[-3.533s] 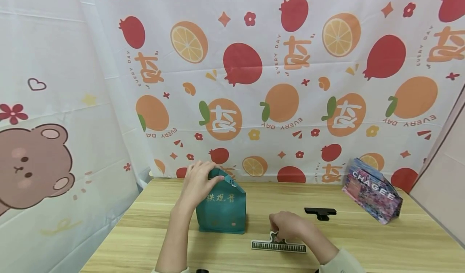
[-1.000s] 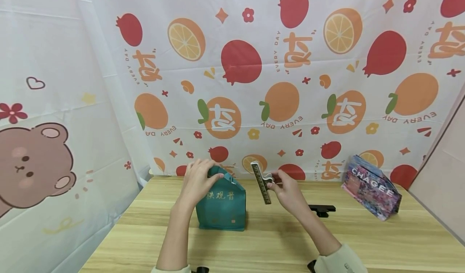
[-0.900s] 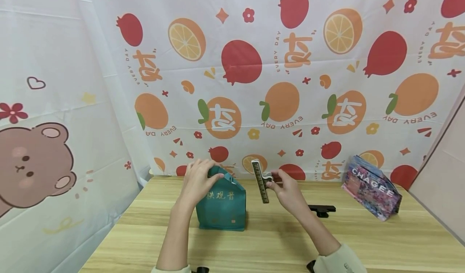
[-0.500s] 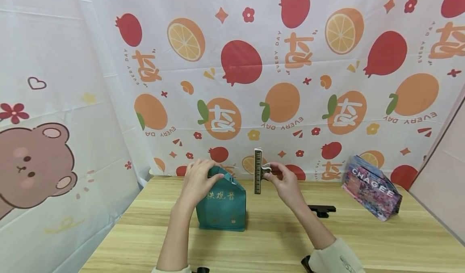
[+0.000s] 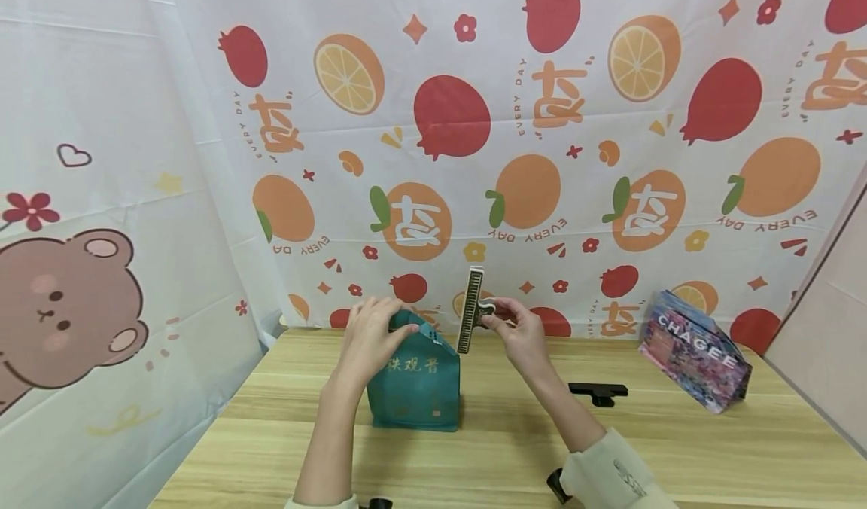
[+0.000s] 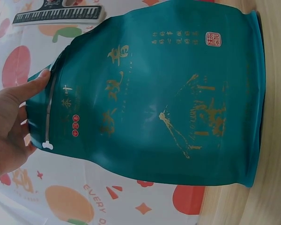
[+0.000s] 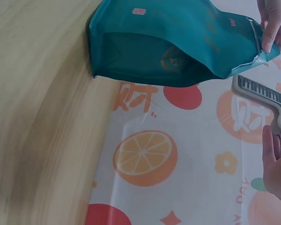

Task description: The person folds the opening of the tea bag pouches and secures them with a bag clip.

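A teal tea bag [image 5: 415, 392] with gold characters stands upright on the wooden table. My left hand [image 5: 369, 336] pinches its folded top between thumb and fingers, as the left wrist view also shows with the bag's front panel [image 6: 145, 103]. To the right of the bag, my right hand [image 5: 518, 332] holds a wide bag clip [image 5: 470, 309] printed with piano keys by its handle. The clip is raised and nearly upright, its lower end right by the bag's upper right edge. In the right wrist view the clip's end [image 7: 260, 89] is close to the folded top.
A black bag clip [image 5: 599, 391] lies on the table [image 5: 515, 449] right of my right forearm. Farther right, a blue and pink CHAGEE bag [image 5: 698, 351] leans at a tilt. A fruit-print cloth [image 5: 562, 260] hangs behind the table.
My right hand has lifted the piano-key clip off the table, turned it upright and brought it left to the tea bag. The left hand keeps its hold on the bag's top.
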Motion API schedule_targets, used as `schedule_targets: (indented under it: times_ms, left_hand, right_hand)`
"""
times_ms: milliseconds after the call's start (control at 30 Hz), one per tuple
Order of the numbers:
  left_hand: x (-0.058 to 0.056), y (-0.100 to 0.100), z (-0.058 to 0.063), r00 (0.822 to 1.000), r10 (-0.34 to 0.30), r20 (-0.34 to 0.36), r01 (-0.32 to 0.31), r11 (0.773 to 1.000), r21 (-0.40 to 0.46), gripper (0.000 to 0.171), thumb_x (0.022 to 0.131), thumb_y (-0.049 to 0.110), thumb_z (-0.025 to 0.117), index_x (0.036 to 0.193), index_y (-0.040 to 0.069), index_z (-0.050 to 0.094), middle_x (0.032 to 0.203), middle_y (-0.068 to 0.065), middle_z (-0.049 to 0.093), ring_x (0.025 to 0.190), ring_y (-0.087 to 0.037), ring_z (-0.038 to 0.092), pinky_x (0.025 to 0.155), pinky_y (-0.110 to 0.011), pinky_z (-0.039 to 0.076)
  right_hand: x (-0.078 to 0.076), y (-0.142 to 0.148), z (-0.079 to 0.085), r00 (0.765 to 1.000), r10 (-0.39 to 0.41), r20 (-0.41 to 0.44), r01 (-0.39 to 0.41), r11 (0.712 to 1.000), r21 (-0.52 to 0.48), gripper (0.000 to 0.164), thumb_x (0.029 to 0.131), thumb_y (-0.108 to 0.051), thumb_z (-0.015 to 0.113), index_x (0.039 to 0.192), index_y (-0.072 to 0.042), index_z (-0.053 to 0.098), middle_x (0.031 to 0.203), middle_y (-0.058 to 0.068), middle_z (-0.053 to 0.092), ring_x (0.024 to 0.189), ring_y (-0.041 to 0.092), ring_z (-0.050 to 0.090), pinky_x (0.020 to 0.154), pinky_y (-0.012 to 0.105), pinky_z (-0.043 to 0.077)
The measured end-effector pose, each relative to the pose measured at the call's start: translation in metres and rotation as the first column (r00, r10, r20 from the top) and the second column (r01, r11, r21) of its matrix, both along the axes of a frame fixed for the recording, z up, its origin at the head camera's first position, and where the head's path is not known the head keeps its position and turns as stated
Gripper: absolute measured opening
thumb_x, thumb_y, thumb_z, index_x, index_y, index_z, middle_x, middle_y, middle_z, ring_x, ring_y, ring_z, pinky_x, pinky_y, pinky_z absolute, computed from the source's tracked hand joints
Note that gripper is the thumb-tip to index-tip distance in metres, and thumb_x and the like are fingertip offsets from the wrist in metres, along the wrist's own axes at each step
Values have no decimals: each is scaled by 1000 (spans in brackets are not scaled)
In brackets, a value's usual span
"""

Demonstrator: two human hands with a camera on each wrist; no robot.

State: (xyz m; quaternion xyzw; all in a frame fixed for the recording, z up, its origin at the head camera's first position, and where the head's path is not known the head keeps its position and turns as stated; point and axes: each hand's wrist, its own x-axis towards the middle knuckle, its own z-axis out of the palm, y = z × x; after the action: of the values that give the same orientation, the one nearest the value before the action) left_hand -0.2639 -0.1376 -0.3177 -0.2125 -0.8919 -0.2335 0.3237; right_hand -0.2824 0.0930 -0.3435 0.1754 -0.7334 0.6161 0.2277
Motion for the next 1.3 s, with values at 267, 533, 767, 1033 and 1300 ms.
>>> schedule_targets:
  times_ms: [267, 533, 767, 1033, 1300]
  left_hand:
    - [-1, 0, 0, 1000, -5, -12, 5, 1000, -2, 18, 76, 19, 76, 90, 14, 66, 90, -1, 64, 84, -21, 50, 89, -46, 32]
    - [0, -2, -2, 999, -31, -25, 31, 999, -11, 16, 78, 18, 74, 91, 14, 66, 89, 0, 63, 82, -20, 48, 91, -46, 29]
    - [0, -3, -3, 998, -61, -27, 61, 998, -26, 13, 79, 16, 72, 91, 14, 65, 86, 1, 60, 80, -20, 46, 92, -48, 29]
    - [-2, -1, -1, 999, -48, 3, 49, 997, -57, 12, 82, 14, 69, 93, 12, 64, 83, 1, 57, 80, -20, 45, 93, -48, 29]
    - [-4, -2, 0, 999, -49, 17, 50, 997, -59, 12, 82, 13, 69, 92, 12, 64, 84, 0, 58, 81, -21, 46, 95, -46, 27]
  right_hand:
    - [-9, -3, 2, 999, 19, -29, -19, 1000, 16, 24, 79, -4, 70, 101, 5, 64, 88, 11, 64, 79, 19, 59, 67, 20, 48]
    - [-16, -5, 3, 994, 107, -9, -107, 994, 6, 22, 80, 0, 68, 101, 5, 65, 88, 11, 63, 78, 18, 57, 68, 24, 50]
    - [-19, -10, -1, 987, 150, -53, -144, 985, 92, 19, 78, -1, 70, 96, 4, 66, 82, 10, 65, 74, 21, 58, 63, 23, 47]
    - [-15, -12, 2, 984, 167, -57, -157, 976, 152, 15, 79, 1, 69, 94, 1, 67, 82, 5, 63, 74, 19, 57, 62, 25, 47]
    - [-20, -17, 2, 984, 161, -82, -136, 958, 253, 16, 78, -3, 71, 94, -2, 66, 82, 1, 63, 71, 16, 56, 58, 25, 48]
